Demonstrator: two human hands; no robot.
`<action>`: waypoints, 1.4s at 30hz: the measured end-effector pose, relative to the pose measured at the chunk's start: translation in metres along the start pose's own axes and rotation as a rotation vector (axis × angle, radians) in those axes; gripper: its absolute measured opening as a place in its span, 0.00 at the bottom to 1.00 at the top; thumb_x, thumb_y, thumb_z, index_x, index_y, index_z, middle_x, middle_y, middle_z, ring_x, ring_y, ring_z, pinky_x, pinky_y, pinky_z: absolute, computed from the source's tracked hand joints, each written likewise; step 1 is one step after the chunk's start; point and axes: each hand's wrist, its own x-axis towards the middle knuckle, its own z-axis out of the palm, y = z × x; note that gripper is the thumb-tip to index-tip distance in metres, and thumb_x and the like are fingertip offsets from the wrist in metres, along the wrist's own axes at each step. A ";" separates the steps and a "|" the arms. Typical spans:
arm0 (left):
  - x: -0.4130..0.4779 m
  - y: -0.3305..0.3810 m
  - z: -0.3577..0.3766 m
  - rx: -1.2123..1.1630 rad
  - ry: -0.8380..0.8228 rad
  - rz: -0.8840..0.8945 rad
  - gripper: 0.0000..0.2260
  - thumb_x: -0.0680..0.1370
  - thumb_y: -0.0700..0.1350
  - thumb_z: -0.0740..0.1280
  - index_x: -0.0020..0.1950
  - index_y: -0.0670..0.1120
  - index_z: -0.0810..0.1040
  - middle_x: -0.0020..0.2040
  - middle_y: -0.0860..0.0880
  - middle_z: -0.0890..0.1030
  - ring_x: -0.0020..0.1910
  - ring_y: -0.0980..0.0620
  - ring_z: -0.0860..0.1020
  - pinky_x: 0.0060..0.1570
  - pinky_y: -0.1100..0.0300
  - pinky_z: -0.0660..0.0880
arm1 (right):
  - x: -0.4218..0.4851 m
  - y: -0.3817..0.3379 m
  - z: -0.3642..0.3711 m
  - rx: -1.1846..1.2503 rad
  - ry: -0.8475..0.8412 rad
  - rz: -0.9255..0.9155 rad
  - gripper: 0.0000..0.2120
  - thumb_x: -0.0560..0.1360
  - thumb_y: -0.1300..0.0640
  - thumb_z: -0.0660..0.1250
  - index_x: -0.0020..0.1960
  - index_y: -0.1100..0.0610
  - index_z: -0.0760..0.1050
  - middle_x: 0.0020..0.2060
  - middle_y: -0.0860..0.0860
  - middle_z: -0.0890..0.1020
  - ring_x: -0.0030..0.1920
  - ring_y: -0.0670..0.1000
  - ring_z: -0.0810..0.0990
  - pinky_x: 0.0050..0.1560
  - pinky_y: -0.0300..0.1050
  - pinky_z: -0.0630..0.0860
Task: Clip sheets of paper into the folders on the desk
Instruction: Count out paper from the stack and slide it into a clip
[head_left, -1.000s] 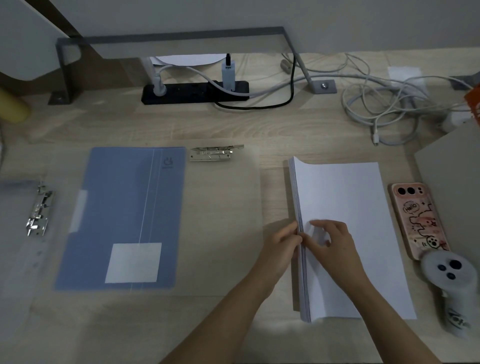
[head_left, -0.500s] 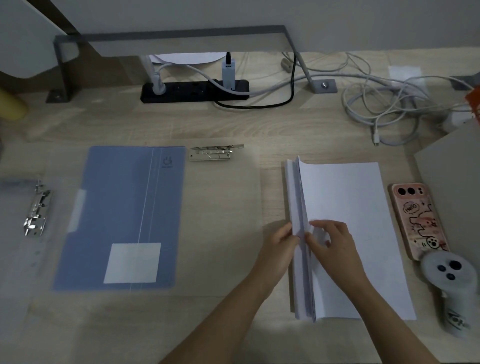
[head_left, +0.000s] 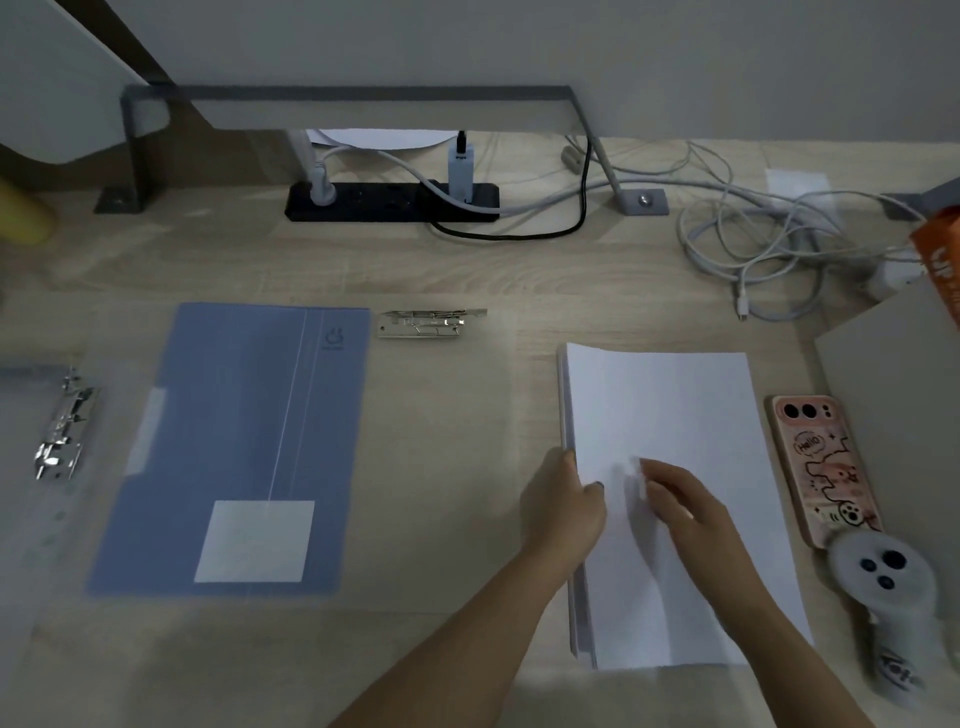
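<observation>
Both hands are down at the near left edge of the paper stack (head_left: 670, 415), which lies flat on the surface (head_left: 447, 467) between the open clear folder and the phone (head_left: 821, 467). The left hand (head_left: 563, 504) curls around the stack's left edge with its thumb on top, pinching what looks like the uppermost sheets; the right hand (head_left: 685, 509) lies flat on the top sheet with its fingers spread, holding nothing, only pressing. The step, as I read it, is peeling a few sheets free, and the way to do it well is to let the flat right hand pin the rest of the pile while the left thumb fans the edge and lifts only a thin bunch (the edge already looks slightly splayed there, though blur around the fingers hides how many sheets are caught). Lifting from the long edge should keep the paper from creasing. The destination sits to the left: a transparent folder whose metal clip (head_left: 431, 325) lies at its far edge, with the blue folder (head_left: 234, 441) lying just beside the clip, to its left, and another clip (head_left: 62, 426) further left. Squaring the sheets before sliding them under the clip would, I think, save fumbling.
</observation>
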 end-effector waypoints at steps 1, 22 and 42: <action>-0.001 0.000 -0.002 -0.070 -0.036 0.004 0.13 0.76 0.43 0.60 0.60 0.49 0.71 0.56 0.49 0.79 0.51 0.48 0.78 0.51 0.54 0.75 | 0.000 0.001 -0.007 0.012 0.056 0.007 0.16 0.78 0.57 0.58 0.65 0.54 0.70 0.62 0.52 0.74 0.59 0.49 0.72 0.60 0.44 0.67; -0.007 -0.110 -0.185 -0.368 0.222 -0.019 0.15 0.81 0.44 0.56 0.68 0.48 0.65 0.60 0.54 0.69 0.58 0.57 0.68 0.59 0.63 0.61 | 0.003 -0.071 0.111 0.315 -0.103 0.248 0.07 0.76 0.61 0.60 0.44 0.66 0.70 0.34 0.56 0.70 0.36 0.53 0.69 0.37 0.45 0.65; 0.035 -0.119 -0.217 -0.034 0.467 -0.059 0.05 0.78 0.47 0.62 0.45 0.47 0.71 0.42 0.52 0.75 0.41 0.53 0.74 0.33 0.65 0.65 | 0.022 -0.080 0.140 0.228 0.013 0.221 0.06 0.76 0.58 0.61 0.46 0.59 0.76 0.40 0.57 0.78 0.42 0.56 0.75 0.45 0.49 0.71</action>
